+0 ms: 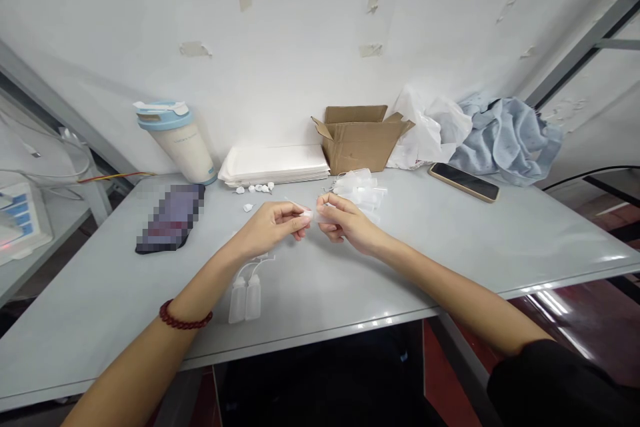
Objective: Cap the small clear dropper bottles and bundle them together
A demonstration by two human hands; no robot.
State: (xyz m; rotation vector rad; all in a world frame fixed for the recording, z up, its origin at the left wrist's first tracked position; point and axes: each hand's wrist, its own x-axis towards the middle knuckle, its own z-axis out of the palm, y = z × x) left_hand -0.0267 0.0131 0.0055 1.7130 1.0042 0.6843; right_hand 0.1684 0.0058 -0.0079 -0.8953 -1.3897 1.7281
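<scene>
Both hands meet over the middle of the table. My left hand [280,223] is closed, pinching a small white cap [307,214] between thumb and fingers. My right hand [347,221] grips a small translucent plastic bottle [323,217], its mouth toward the cap; the fingers hide most of it. Just behind the right hand lies a pile of similar bottles [367,190]. Several white caps [259,188] sit beyond the left hand, and a single cap [248,207] lies nearer. Two capped bottles with thin bent tubes [246,299] lie side by side near my left forearm.
Along the wall stand a tumbler [180,143], a stack of white trays [275,163], an open cardboard box [357,143], a white plastic bag [425,127] and light blue cloth [507,137]. A phone [465,182] lies at right, a blurred-out dark device [173,219] at left.
</scene>
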